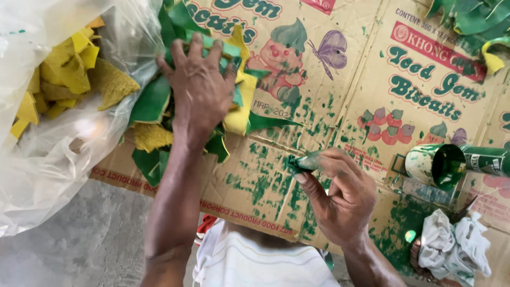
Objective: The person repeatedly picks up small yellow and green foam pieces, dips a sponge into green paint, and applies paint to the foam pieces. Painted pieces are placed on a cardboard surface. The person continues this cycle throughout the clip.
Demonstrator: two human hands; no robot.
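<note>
Cardboard (340, 106), brown and flattened, covers most of the scene and carries the things; it has printed pictures and many green paint smears on it. At the far left lies a large clear plastic bag (48, 159), with yellow pieces (64, 69) showing through its wall. Just right of the bag, a heap of green and yellow cut pieces (159, 106) rests on the cardboard. The left hand (199, 87) lies flat on top of this heap, with the fingers spread wide and pressing on the pieces; it closes around nothing.

The right hand (340, 194) is nearer and more to the right, above the cardboard. Its fingers are curled narrow and they pinch a small green piece (304, 161), which sticks out to the left of the fingertips. This piece looks glossy and green on the side that shows, slightly rolled, and is well apart from the heap.

At the right stands a tipped can (441, 166) with green paint inside, and near it a white crumpled rag (451, 247).
</note>
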